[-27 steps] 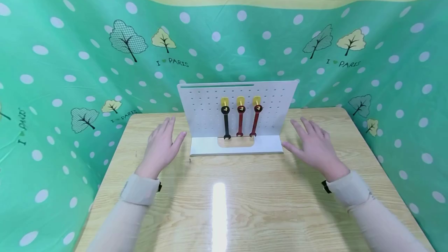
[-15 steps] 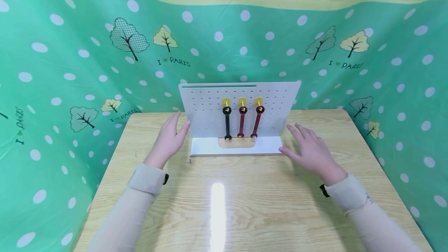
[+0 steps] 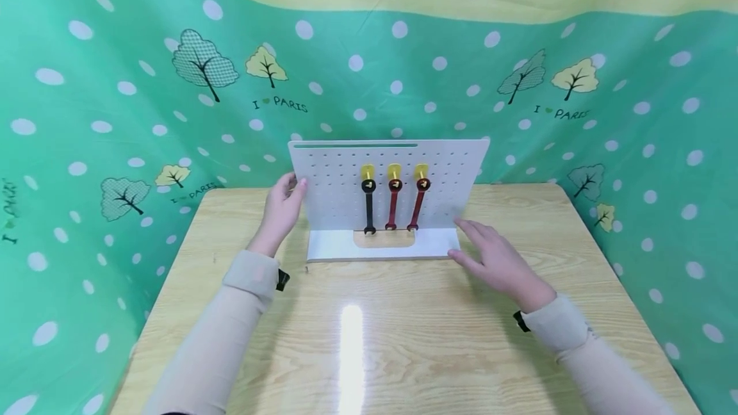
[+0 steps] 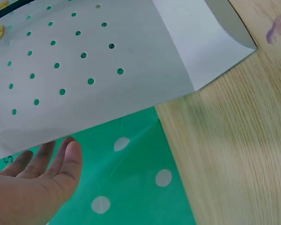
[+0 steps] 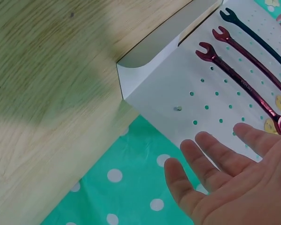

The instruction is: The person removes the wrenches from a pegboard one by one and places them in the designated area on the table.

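Note:
A white pegboard (image 3: 340,200) stands upright on a base lip. Three wrenches hang on its yellow hooks: a black wrench (image 3: 369,210), a red wrench (image 3: 393,207) in the middle and another red wrench (image 3: 418,207) at the right. My left hand (image 3: 281,213) grips the board's left edge, thumb at the front; in the left wrist view the fingers (image 4: 69,164) pass behind the edge. My right hand (image 3: 498,264) is beside the lower right corner, fingers spread and holding nothing. In the right wrist view its fingers (image 5: 208,164) overlap the board's side edge.
The pegboard stands near the back of a light wooden table (image 3: 403,325). A green dotted curtain (image 3: 334,88) hangs close behind it and along both sides. A cut-out (image 3: 383,239) in the base lip shows the wood below.
My left hand has moved right and forward onto the board's left edge. My right hand has come left, closer to the lower right corner. The wrenches hang as before.

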A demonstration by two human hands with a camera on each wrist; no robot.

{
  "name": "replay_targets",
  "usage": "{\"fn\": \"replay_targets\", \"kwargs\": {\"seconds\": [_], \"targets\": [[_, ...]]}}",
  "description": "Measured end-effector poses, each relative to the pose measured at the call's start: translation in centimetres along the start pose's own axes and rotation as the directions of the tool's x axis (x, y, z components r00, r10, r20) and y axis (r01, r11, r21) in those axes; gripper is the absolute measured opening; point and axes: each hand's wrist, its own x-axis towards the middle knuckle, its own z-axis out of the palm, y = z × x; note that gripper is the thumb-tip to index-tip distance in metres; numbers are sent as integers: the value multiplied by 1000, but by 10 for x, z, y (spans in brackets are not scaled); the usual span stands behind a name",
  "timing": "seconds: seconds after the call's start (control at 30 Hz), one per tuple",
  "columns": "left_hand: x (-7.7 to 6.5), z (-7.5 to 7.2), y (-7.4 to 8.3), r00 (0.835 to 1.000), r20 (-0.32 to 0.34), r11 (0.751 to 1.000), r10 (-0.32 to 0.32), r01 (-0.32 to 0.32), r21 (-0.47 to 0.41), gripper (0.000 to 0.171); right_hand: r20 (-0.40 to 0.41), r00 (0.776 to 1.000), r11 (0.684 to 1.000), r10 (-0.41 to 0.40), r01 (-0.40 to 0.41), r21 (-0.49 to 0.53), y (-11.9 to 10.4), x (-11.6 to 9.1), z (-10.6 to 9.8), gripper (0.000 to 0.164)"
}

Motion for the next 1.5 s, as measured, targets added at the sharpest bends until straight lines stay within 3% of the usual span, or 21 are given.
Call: {"fn": "replay_targets", "kwargs": {"seconds": [0.37, 0.57, 0.8, 0.97, 1.23, 1.5], "targets": [[8, 5, -3, 998, -50, 999, 26, -28, -39, 40, -27, 999, 999, -24, 23, -32, 0, 1, 4, 79], [15, 7, -3, 994, -104, 997, 23, -31, -70, 30, -9, 1000, 1000, 6, -6, -14, 1, 1, 2, 81], [14, 6, -3, 993, -115, 997, 24, -32, -66, 28, 0, 999, 996, 40, -39, 74, -3, 6, 3, 76], [15, 6, -2, 994, -111, 996, 9, -19, -91, 26, -34, 999, 989, 26, -20, 147, -7, 13, 4, 73], [17, 8, -2, 993, -122, 994, -6, -7, -106, 25, -95, 995, 944, -12, 43, 328, -13, 26, 9, 61], [16, 8, -3, 992, -124, 995, -21, 8, -104, 24, -104, 995, 918, -8, 48, 393, -19, 40, 13, 59]]}}
